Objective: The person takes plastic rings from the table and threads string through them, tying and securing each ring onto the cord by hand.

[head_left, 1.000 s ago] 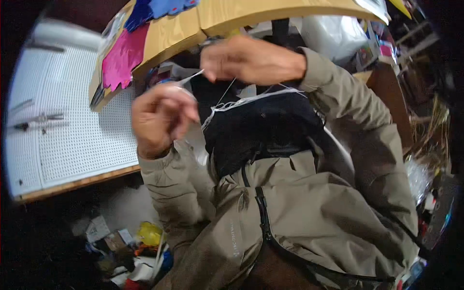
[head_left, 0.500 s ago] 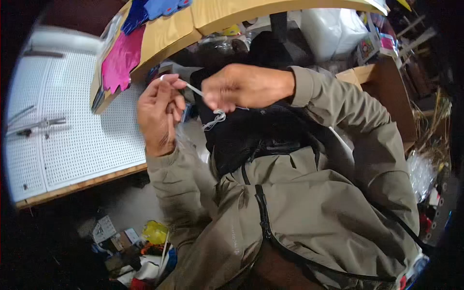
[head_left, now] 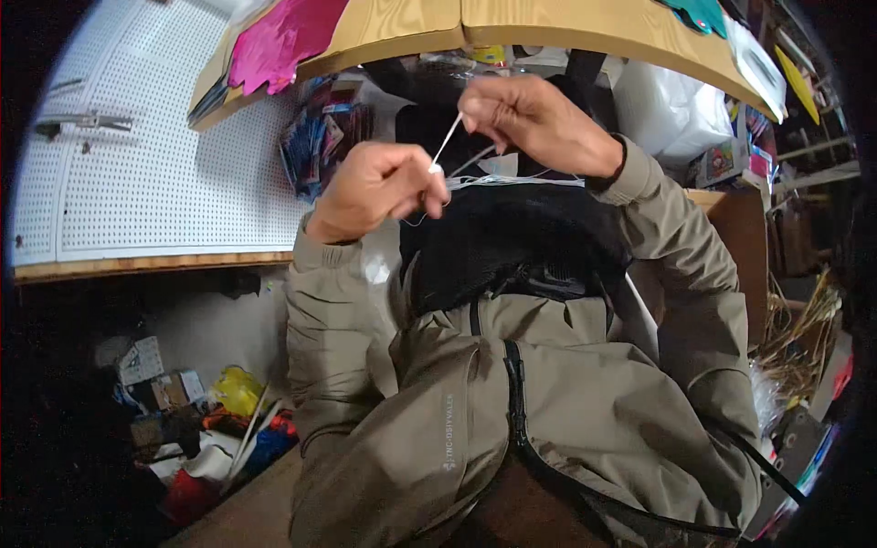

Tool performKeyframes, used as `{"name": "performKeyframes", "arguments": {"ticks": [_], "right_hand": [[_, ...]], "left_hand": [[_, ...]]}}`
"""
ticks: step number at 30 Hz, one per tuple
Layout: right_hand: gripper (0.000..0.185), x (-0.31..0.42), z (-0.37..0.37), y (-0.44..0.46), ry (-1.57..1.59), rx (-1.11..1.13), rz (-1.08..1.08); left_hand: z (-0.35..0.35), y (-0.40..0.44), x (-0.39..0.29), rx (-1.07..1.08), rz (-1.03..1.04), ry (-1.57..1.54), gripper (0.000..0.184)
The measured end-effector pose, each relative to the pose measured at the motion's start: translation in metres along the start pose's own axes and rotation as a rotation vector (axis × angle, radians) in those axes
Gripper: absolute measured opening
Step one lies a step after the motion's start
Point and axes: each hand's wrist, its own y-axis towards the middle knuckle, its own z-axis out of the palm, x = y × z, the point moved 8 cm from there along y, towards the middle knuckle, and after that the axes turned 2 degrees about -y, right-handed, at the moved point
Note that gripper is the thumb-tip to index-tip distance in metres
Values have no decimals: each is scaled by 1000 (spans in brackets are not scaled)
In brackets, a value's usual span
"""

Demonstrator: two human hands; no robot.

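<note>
A short white string [head_left: 447,141] is stretched at a slant between my two hands, above my lap. Its lower end is pinched in the closed fingers of my left hand [head_left: 373,190]. Higher and to the right, my right hand [head_left: 546,123] grips the upper end between thumb and fingers. A bundle of white strings [head_left: 521,181] lies across the dark cloth [head_left: 512,228] on my lap, just below the hands. Blur hides the left fingertips in part.
A curved wooden table edge [head_left: 566,35] runs ahead, with a pink glove-like piece [head_left: 279,46] and a teal one [head_left: 699,14] on it. A white perforated board [head_left: 174,173] stands left. Colourful packets [head_left: 315,137] lie beyond my left hand; a cardboard box [head_left: 731,247] sits right.
My right hand has moved up and right, and my left hand right and slightly down. The string between them now slants the other way. The view has shifted, showing the string bundle.
</note>
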Motion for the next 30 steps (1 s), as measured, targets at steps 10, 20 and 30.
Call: {"name": "performKeyframes", "arguments": {"ticks": [10, 20, 30], "right_hand": [[23, -34, 43, 8, 38, 19, -102], [32, -140, 116, 101, -531, 489, 49], [36, -221, 253, 145, -962, 752, -19]], "left_hand": [[-39, -82, 87, -739, 181, -1417, 29], [80, -122, -71, 329, 485, -834, 19], [95, -129, -69, 376, 460, -864, 19]]}}
